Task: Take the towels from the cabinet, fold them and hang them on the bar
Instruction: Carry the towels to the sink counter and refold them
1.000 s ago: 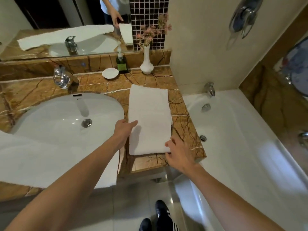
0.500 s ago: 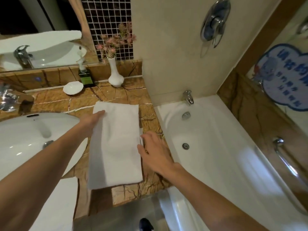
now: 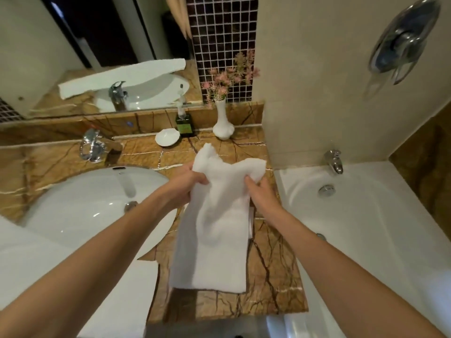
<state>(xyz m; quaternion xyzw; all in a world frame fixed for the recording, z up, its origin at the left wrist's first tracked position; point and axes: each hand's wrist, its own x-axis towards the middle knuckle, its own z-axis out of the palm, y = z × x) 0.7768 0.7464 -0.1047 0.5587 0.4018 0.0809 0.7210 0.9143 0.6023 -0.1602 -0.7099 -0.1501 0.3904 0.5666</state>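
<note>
Because the folded white towel (image 3: 214, 240) is soft and limp, its far end sags and bunches where the left hand (image 3: 190, 184) and right hand (image 3: 261, 191) hold it raised. Its near end lies flat on the marble surface (image 3: 273, 276) between the sink basin (image 3: 80, 198) and the bathtub (image 3: 366, 228). Both sets of fingers are curled round the cloth, one hand at each far corner. It looks light, grippy and in no way fragile, but the layers would likely slide apart if held at one spot. Pinching all layers at both corners seems the surest hold for carrying it to the bar, which is not in view.
</note>
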